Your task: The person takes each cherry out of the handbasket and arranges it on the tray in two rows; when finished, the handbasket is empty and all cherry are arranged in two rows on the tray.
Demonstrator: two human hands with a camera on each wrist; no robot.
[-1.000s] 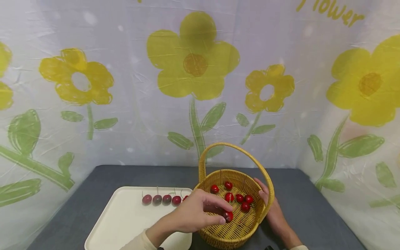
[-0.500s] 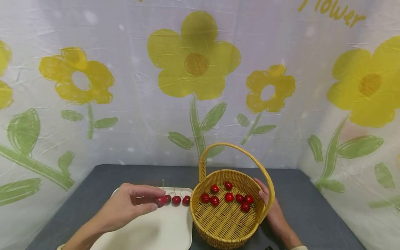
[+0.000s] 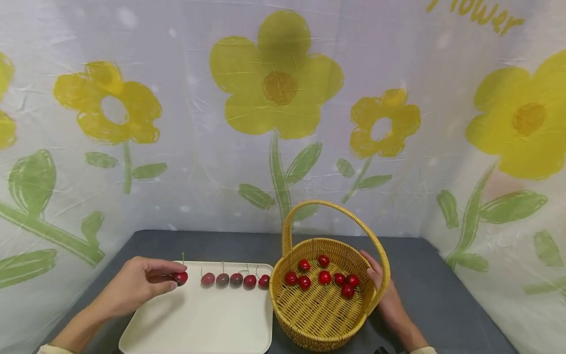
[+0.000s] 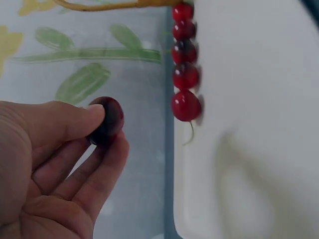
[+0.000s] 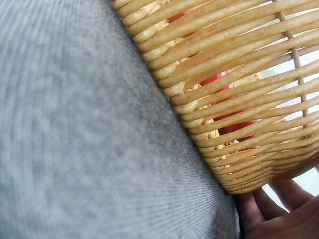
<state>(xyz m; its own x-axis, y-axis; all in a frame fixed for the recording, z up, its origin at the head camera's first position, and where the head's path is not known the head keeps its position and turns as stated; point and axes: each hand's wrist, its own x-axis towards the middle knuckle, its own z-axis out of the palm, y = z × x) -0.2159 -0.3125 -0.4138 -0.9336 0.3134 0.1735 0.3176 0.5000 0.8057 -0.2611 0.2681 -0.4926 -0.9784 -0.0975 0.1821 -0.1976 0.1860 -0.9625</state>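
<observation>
A dark red cherry [image 3: 180, 279] is pinched between the thumb and fingers of my left hand [image 3: 134, 287], above the far left corner of the white tray [image 3: 199, 319]. Its stem points up. In the left wrist view, the same cherry [image 4: 112, 119] shows clear of the tray. A row of several cherries [image 3: 236, 280] lies along the tray's far edge. My right hand [image 3: 391, 302] holds the right side of the wicker basket [image 3: 318, 339], its fingertips at the rim. Several red cherries [image 3: 325, 277] lie inside. In the right wrist view, fingers [image 5: 271, 204] touch the basket's outer wall, partly hidden.
The basket's tall arched handle [image 3: 338, 209] rises over its opening. Basket and tray stand side by side on a dark grey table [image 3: 446, 305]. A flower-printed cloth [image 3: 212, 196] hangs right behind the table.
The left hand has gone from the basket, where it let go of cherries, to the tray's far left with one cherry in its fingers. The right hand has stayed at the basket.
</observation>
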